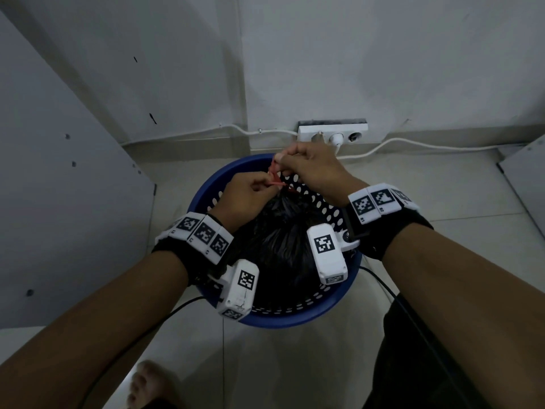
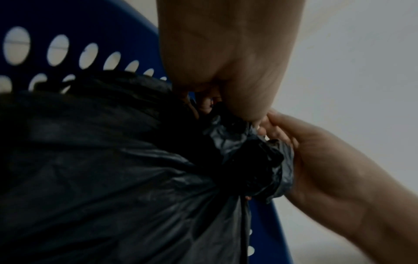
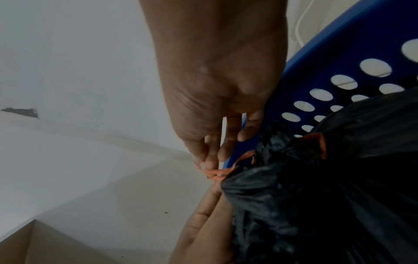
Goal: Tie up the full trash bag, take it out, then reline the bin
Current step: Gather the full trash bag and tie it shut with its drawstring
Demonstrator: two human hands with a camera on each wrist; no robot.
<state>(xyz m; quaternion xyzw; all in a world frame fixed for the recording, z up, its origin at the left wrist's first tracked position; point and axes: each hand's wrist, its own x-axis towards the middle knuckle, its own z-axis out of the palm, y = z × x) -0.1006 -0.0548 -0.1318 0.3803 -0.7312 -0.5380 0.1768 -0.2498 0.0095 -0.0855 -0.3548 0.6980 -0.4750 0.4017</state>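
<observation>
A full black trash bag sits in a round blue bin with a perforated wall, on the floor by the wall. Its neck is gathered into a bunch with a red drawstring coming out of it. My left hand pinches one strand of the drawstring over the far side of the bin. My right hand pinches the other strand just above and beyond it. In the right wrist view the string loops round the bunched neck.
A white power strip with plugs and white cables lies against the wall right behind the bin. A grey cabinet panel stands at the left, another panel at the right. My bare foot is near the bottom edge.
</observation>
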